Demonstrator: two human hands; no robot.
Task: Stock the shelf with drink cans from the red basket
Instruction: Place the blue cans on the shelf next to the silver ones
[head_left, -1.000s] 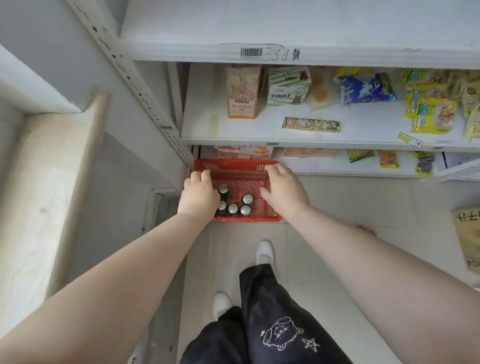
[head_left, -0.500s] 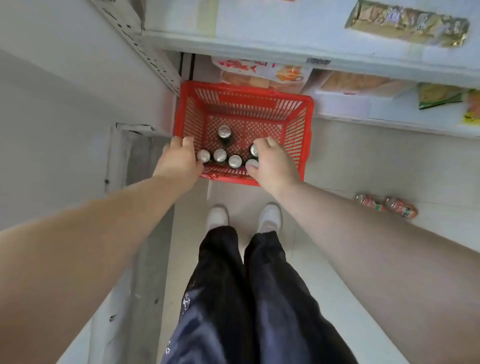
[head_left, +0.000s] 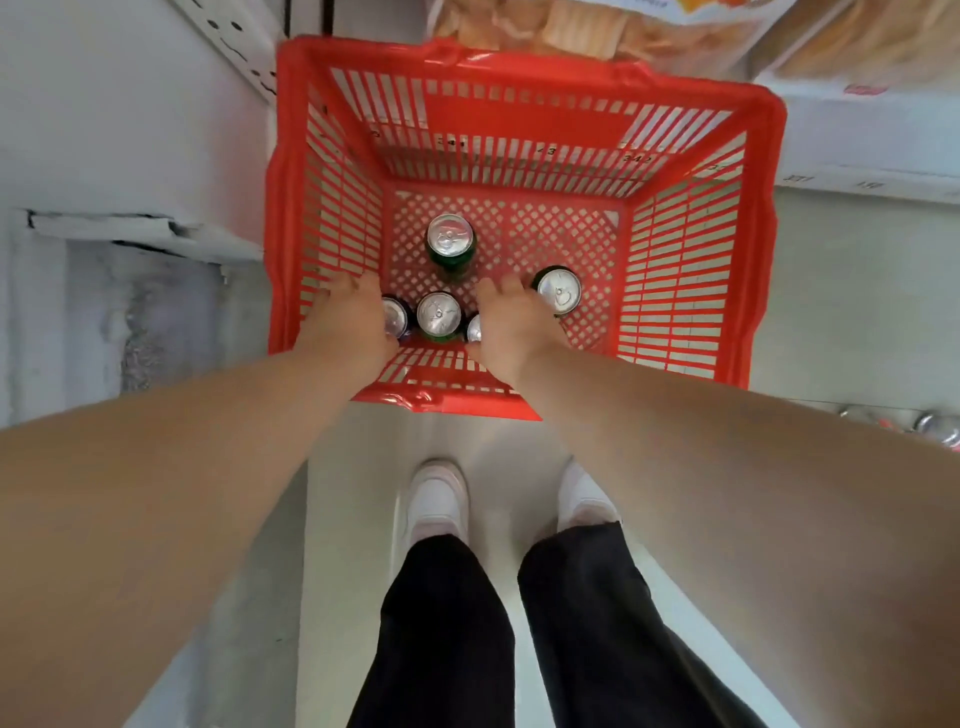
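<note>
The red basket (head_left: 701, 291) stands on the floor below the lowest shelf. Several drink cans with silver tops stand upright in it: one green can (head_left: 450, 241) alone toward the middle, one can (head_left: 558, 291) to the right, and a near row with a middle can (head_left: 439, 314). My left hand (head_left: 348, 317) reaches down inside the basket and covers part of the leftmost can (head_left: 397, 318). Between two cans my right hand (head_left: 511, 322) reaches in, over a half-hidden can (head_left: 474, 328). Fingers of both hands point downward; no can is lifted.
Snack packs (head_left: 545, 26) lie on the low shelf just above the basket's far rim. Two cans (head_left: 935, 428) lie on the floor at the right. A grey wall base (head_left: 130, 270) flanks the basket's left. My white shoes (head_left: 436, 499) stand just behind the basket.
My head has come down closer to the basket. Both hands have moved from the basket's near rim down inside it, among the near row of cans.
</note>
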